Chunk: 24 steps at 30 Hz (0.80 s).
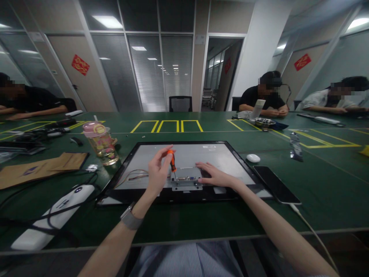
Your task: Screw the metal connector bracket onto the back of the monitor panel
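An opened monitor lies face down on the green table, its grey metal back exposed inside a black frame. Near its front edge sits a metal bracket with video ports in it. My left hand is closed on the orange handle of a screwdriver, which stands nearly upright with its tip at the bracket's left end. My right hand lies with fingers stretched out, its fingertips touching the bracket's right side. Loose thin wires run across the panel left of my left hand.
A lidded drink cup, a brown paper envelope and a white power strip with black cables are at left. On the right lie a phone on a charging cable and a white earbud case. Several people sit across the table.
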{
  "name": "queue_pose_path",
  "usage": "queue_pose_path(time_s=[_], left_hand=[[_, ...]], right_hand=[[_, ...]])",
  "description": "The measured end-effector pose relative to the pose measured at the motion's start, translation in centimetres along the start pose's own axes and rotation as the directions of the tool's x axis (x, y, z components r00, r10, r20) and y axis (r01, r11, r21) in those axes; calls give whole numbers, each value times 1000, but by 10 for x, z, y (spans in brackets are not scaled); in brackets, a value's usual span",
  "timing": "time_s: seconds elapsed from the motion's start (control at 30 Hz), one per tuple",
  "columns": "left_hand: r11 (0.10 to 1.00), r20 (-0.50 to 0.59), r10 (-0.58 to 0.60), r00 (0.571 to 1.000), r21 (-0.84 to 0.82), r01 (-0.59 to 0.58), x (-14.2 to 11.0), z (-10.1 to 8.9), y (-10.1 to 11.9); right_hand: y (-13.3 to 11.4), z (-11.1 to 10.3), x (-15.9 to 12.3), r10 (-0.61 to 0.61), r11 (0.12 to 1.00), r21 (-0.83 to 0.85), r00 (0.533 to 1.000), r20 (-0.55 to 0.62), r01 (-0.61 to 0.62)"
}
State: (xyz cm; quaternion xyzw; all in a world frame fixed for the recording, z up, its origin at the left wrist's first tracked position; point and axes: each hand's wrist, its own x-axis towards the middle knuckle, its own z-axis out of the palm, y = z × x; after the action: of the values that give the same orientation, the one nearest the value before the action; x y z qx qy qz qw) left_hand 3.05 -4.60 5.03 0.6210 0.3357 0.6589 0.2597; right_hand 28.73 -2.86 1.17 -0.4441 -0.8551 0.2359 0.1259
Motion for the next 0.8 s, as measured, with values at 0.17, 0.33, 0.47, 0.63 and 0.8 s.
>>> queue_pose_path(time_s=[0.17,0.33,0.47,0.63,0.8], left_hand=[[991,-63,102,993,94,-96,2,0,-1],[999,-20,46,999,-7,-46,1,0,4],[1000,24,-15,1000,-27,16,0,0,3],[993,-9,96,995,72,-95,2,0,1],[999,8,50,999,13,-50,2,0,7]], right_hand=[[2,1,1,0,1000,3,1000,9,0],[3,2,1,-10,1000,10,1000,-3,10],[2,2,1,-16,1000,14,1000,-9,17],[0,2,0,-4,1000,8,1000,-11,4],[0,1,0,3,1000,0,1000,2,-3]])
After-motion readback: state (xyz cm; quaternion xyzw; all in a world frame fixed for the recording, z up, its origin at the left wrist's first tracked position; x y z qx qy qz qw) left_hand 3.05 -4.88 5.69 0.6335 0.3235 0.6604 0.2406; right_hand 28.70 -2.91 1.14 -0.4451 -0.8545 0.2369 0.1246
